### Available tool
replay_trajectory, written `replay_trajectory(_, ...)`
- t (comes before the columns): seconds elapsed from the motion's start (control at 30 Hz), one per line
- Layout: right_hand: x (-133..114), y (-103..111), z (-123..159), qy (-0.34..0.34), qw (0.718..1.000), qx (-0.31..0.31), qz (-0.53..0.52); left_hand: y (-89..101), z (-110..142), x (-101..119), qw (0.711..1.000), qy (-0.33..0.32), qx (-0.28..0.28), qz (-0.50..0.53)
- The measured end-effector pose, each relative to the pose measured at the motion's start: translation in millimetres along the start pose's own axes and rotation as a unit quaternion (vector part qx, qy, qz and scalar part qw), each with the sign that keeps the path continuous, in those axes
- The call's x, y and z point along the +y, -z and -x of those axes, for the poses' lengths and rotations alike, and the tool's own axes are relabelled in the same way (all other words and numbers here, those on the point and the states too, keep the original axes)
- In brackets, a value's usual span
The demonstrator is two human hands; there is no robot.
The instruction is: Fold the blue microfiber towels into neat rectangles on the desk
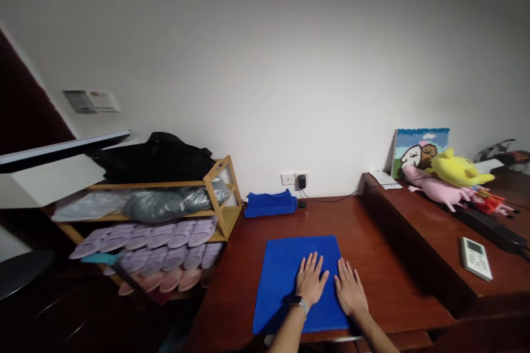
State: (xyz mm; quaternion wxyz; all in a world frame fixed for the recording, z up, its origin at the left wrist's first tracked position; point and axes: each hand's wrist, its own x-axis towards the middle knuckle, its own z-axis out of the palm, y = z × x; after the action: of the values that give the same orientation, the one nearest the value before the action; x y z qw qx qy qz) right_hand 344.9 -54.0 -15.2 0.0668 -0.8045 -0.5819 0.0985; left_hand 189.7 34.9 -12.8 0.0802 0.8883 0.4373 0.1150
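A blue cloth (pixel 275 281) lies spread flat on the reddish-brown wooden table (pixel 397 287). My left hand (pixel 310 281) rests palm down on the cloth, right of its middle, fingers stretched out; a watch is on that wrist. Over the cloth's right edge lies my right hand (pixel 350 289), also palm down with its fingers extended. Neither hand grips anything. Farther back, near the wall, sits a folded blue cloth (pixel 271 204).
Left of the table stands a wooden rack (pixel 226 215) with rows of slippers (pixel 182 231) and a black bag (pixel 159 160) on top. The raised surface at right bears plush toys (pixel 439 187) and a white remote (pixel 476 258). A charger (pixel 302 181) is plugged into the wall.
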Motion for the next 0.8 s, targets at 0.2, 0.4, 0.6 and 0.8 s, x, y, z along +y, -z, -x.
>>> replay_trajectory(0.2, 2.7, -8.6, -0.8, -0.008, 1.000, 0.002, 0.017, 35.0, 39.0, -107.8, 0.988, 0.141, 0.012, -0.068)
replay_trajectory(0.4, -0.8, -1.1, -13.9, -0.020, 1.000, -0.008, 0.022, 38.5, 45.8, -126.6, 0.987, 0.138, 0.033, -0.075)
replay_trajectory(0.6, -14.5, 21.0, -72.2, 0.007, 1.000, 0.000, 0.005, 35.8, 47.6, -126.6, 0.987, 0.136, 0.041, -0.073)
replay_trajectory(0.8, -17.0, 9.1, -101.1, -0.001, 1.000, -0.004, -0.003, 36.3, 48.7, -128.8, 0.987, 0.132, 0.041, -0.082)
